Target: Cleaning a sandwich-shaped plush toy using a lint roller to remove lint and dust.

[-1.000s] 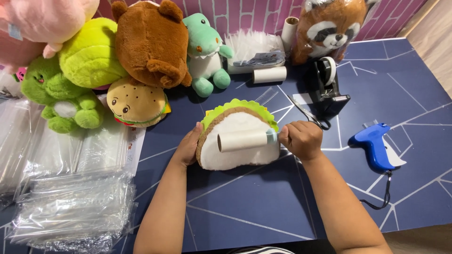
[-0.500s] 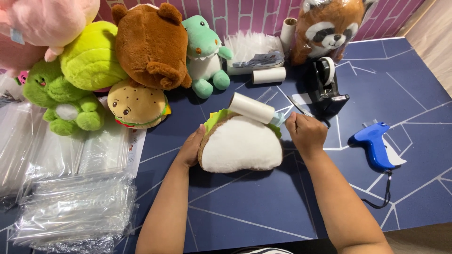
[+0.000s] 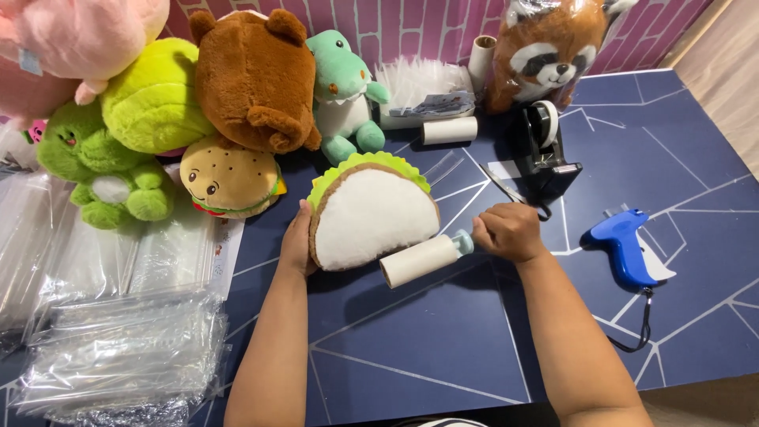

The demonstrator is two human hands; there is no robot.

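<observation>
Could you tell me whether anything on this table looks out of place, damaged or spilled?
Nothing stands out as damaged or spilled. The left hand steadies a taco-shaped plush on the blue table, while the right hand holds a lint roller at its lower edge. The clear bags sit in a loose, slightly uneven stack.

We count two hands: the left hand and the right hand. We see eight plush toys, among them one taco plush, one burger plush and one brown bear. There are three white rolls: one lint roller at the centre and two spare rolls above. One tape dispenser, one blue tagging gun, two piles of clear bags at the left.
</observation>
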